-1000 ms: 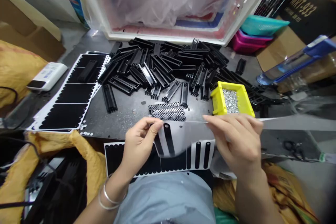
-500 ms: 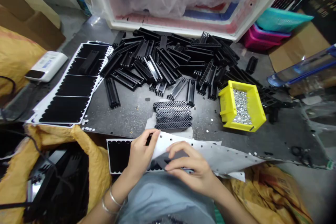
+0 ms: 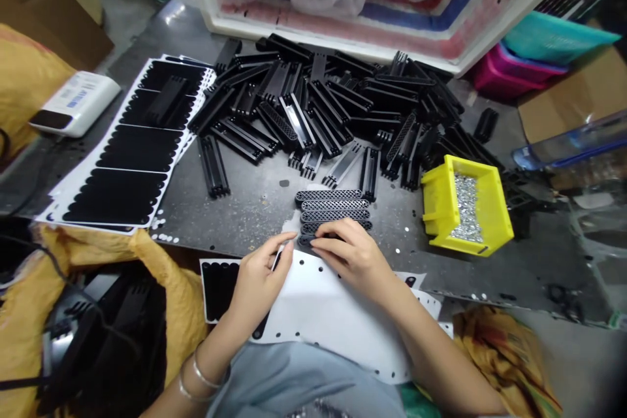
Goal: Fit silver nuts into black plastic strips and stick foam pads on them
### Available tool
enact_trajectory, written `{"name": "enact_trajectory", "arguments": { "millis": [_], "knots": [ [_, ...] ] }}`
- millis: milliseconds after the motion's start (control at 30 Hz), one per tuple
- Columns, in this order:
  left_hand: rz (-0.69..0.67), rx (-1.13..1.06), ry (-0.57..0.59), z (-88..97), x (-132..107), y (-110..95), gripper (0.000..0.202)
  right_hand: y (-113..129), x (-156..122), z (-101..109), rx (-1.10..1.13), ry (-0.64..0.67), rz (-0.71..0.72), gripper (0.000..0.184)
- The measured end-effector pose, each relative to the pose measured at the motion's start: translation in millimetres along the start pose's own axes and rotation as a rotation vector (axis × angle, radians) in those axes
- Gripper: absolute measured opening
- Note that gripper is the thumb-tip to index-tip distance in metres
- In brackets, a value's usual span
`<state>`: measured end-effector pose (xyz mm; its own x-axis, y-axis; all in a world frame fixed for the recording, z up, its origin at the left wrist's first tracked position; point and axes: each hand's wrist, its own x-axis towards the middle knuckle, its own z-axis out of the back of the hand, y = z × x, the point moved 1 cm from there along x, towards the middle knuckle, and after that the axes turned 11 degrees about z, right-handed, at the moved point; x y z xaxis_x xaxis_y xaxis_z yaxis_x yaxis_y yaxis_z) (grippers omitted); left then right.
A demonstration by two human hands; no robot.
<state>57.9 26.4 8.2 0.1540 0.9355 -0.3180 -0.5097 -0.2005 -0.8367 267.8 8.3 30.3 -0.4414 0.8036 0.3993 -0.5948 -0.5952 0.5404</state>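
Observation:
My left hand [image 3: 262, 274] pinches near the top left corner of a white sheet [image 3: 337, 313] with small holes along its edges. A dark sliver shows between its thumb and fingers. My right hand [image 3: 355, 255] has its fingers bent together over the nearest of several black lattice strips [image 3: 336, 206], which lie in a row at the bench edge. Its fingertips touch a rounded dark end [image 3: 306, 240]; the rest of that strip is hidden. Below my left hand, a sheet of black stickers [image 3: 218, 290] pokes out from under the white one.
Loose black plastic parts [image 3: 313, 111] are heaped at the back. A yellow bin [image 3: 494, 215] of small metal pieces stands right. Sticker sheets [image 3: 120, 186] and a white device [image 3: 76, 104] are left. An open yellow sack [image 3: 189, 313] holds black parts; scissors [image 3: 563, 297] lie far right.
My right hand has moved up from the sheet to the nearest lattice strip. The sheet has dropped flat towards my lap, white side up. My left hand stays at its corner.

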Motion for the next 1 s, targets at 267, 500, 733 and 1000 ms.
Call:
{"name": "enact_trajectory", "arguments": {
  "millis": [267,500,733,1000],
  "knots": [
    [0.094,-0.115,0.13,-1.2,10,-5,0.033,-6,5,2,0.045,0.064,-0.025,0.02],
    [0.158,-0.181,0.144,-2.8,17,-15,0.028,-5,-1,15,-0.073,0.11,-0.04,0.022],
    [0.189,-0.175,0.163,-3.6,16,-12,0.031,-24,-37,43,0.156,-0.164,-0.278,0.015],
    [0.127,-0.119,0.071,-4.5,12,-11,0.031,-26,-43,34,0.056,-0.205,-0.226,0.017]
  ]
}}
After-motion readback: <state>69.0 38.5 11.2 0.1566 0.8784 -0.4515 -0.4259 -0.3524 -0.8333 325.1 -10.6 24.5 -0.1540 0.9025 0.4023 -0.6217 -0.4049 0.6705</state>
